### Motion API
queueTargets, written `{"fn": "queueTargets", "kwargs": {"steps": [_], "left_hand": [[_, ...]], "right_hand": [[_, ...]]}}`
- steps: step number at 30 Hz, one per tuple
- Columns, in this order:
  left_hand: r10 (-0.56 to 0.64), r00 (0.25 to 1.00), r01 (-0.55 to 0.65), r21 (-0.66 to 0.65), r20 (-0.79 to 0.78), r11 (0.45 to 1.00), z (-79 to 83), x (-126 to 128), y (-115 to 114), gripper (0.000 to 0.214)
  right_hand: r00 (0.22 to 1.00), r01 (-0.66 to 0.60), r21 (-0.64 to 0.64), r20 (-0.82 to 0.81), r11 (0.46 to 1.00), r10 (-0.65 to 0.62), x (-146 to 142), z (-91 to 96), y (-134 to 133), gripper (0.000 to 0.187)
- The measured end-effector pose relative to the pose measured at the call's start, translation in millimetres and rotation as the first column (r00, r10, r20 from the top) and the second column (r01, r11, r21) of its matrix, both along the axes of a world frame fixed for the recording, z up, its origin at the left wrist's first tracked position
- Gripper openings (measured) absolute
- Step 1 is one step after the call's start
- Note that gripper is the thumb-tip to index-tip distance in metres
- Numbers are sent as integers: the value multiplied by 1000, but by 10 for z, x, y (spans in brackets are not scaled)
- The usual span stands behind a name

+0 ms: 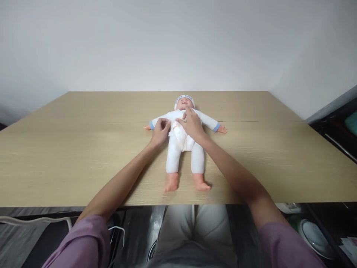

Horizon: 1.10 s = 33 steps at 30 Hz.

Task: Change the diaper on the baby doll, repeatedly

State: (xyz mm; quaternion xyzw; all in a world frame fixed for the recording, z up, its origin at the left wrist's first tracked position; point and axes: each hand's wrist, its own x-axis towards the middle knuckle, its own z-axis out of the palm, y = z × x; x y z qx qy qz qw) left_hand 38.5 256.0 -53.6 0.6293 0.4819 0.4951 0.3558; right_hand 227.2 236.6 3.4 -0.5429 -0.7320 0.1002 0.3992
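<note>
white cloth covers the body of a doll [173,156], which lies on its back on the wooden bench [83,149], between the two hands and partly under the right one. the left hand [161,131] is close beside the doll's flank, with thumb and fingers bent toward each other; if they pinch something, i cannot tell. the right hand [192,123] lies over the chest, its fingers curved and its thumb pointing toward the left hand; i cannot tell whether it grips or only touches. the diaper [182,140] is at the hips, just on the near side of the right hand. beyond both hands is the head, in a white cap [184,97] with blue letters. nearer to the person than the hands, the legs lie apart, with bare feet [171,182].
</note>
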Motion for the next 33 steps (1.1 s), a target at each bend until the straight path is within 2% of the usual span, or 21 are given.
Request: {"fn": "queueTargets", "kwargs": {"steps": [3,5,7,8,10,12,15,19,22,25,29,31,33], "left_hand": [[109,994,-108,75,-12,991,122,30,-280,30],[119,989,-100,203,-85,974,239,18,-559,30],[70,970,11,326,-235,945,343,-26,-861,31],[21,945,99,347,-326,933,376,-56,-1001,31],[-102,867,279,304,-488,911,394,-121,-1223,32],[-207,794,397,230,-572,888,354,-175,-1341,30],[-247,772,417,173,-586,892,251,-208,-1320,28],[-214,807,334,127,-550,934,191,-163,-1122,30],[-213,824,302,89,-525,949,215,-106,-1020,38],[-227,822,297,52,-523,954,222,-75,-1000,44],[-174,822,282,123,-543,951,154,-91,-1024,41],[-134,837,268,184,-530,946,113,-113,-1030,33],[-144,858,283,219,-493,934,86,-134,-1031,27]], "right_hand": [[999,16,59,-42,998,-13,17,36,-101,35],[996,-43,116,-68,992,51,53,64,-297,26],[982,-160,162,-73,974,173,123,71,-598,20],[968,-229,161,-62,960,242,173,61,-772,19],[935,-347,95,-43,933,352,297,4,-1116,18],[914,-406,-17,-27,914,405,437,-91,-1378,17],[934,-353,-110,14,929,357,610,-240,-1524,9],[975,-194,-147,81,970,208,661,-328,-1408,7],[971,-114,-124,194,986,137,579,-348,-1327,16],[952,-85,-77,290,993,104,493,-389,-1325,18],[957,-99,-66,267,993,113,468,-446,-1380,10],[962,-117,-60,241,991,128,478,-457,-1411,12],[967,-131,-65,210,989,142,484,-461,-1441,16]]}}
